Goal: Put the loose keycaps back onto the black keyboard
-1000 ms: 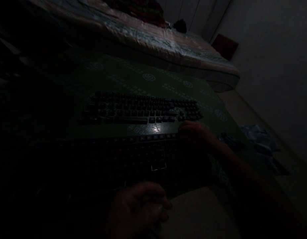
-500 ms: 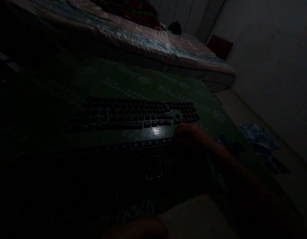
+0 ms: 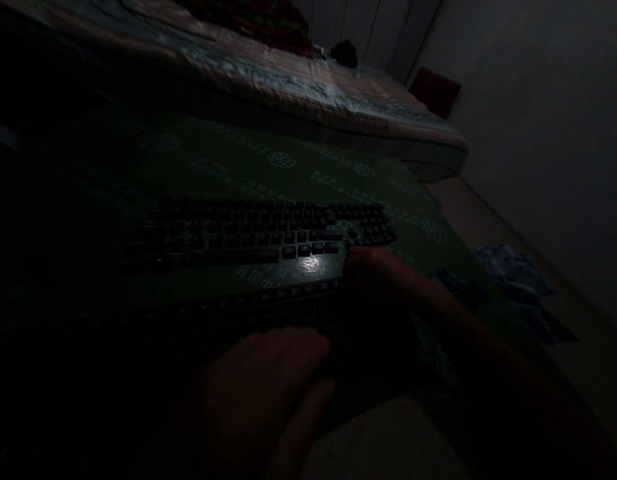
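Note:
A dark keyboard base (image 3: 293, 291) lies along the near side of the green tabletop (image 3: 223, 152). Beyond it, loose black keycaps (image 3: 303, 236) are set out in rows like a keyboard layout. My right hand (image 3: 371, 263) is at the right end of the base, by the nearest keycaps. Its fingers are curled downward, and darkness hides what they hold, if anything. Over the near middle of the base is my left hand (image 3: 268, 373), its thumb apart from its fingers. I see nothing in it, though its fingertips are in shadow.
Past the table's far edge stands a bed with a patterned mattress (image 3: 338, 107). Crumpled cloth (image 3: 511, 267) lies on the floor to the right, near a pale wall (image 3: 538, 133). A dark red object (image 3: 435, 92) stands behind the bed's corner. The room is very dim.
My left hand has come up from the bottom edge and now covers part of the keyboard base. My right hand stays at the base's right end. The view has shifted slightly.

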Demonstrator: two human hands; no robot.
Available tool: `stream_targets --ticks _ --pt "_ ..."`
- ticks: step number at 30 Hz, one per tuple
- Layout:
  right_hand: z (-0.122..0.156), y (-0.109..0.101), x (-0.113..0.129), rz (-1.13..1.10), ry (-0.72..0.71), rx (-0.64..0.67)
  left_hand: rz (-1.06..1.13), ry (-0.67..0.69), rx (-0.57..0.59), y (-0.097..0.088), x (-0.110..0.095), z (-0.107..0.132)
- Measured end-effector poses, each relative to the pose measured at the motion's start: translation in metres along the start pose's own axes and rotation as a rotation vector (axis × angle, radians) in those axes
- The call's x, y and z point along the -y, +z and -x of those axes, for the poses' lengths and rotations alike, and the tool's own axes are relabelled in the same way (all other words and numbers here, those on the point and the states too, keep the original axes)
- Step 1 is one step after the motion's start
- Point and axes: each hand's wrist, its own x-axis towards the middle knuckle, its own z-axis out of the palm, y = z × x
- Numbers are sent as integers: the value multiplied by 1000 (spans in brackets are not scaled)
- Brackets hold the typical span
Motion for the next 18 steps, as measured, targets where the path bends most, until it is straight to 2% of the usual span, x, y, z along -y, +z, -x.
stream_targets --ticks 3,7,11,14,18 --pt "-1 -2 3 -3 35 1 -145 104 -14 12 15 -44" --pt "-1 1 2 -21 55 -50 -257 -15 138 34 25 -84" --pt "2 6 -2 -158 47 -122 -224 -110 267 50 30 -94" --pt "5 11 -6 -262 35 -190 -57 -155 250 54 38 -93" --pt "11 24 -11 -281 18 -318 109 -160 211 55 45 -91"
